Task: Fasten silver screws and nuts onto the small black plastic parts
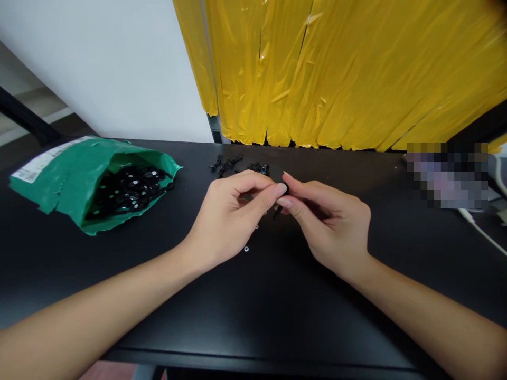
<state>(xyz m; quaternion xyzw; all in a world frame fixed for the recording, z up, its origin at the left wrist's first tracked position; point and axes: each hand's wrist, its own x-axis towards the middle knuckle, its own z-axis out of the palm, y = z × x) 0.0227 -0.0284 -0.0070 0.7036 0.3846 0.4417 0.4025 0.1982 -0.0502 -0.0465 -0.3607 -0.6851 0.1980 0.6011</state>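
Note:
My left hand (233, 211) and my right hand (328, 219) meet over the middle of the black table. Between their thumbs and fingertips they pinch a small black part (278, 212); most of it is hidden by the fingers, and a thin dark end points down. Below the left hand, a small silvery ring-like piece (246, 248) lies on the table, with another partly covered near the palm. Just behind the hands is a loose pile of small black parts (227, 164).
On the left, a torn green plastic bag (67, 177) lies with its mouth toward me, full of black parts (134, 187) with shiny discs. Yellow plastic sheeting (336, 74) hangs behind the black table (237, 316). At right are a blurred-out object (447, 177) and a white cable (485, 232).

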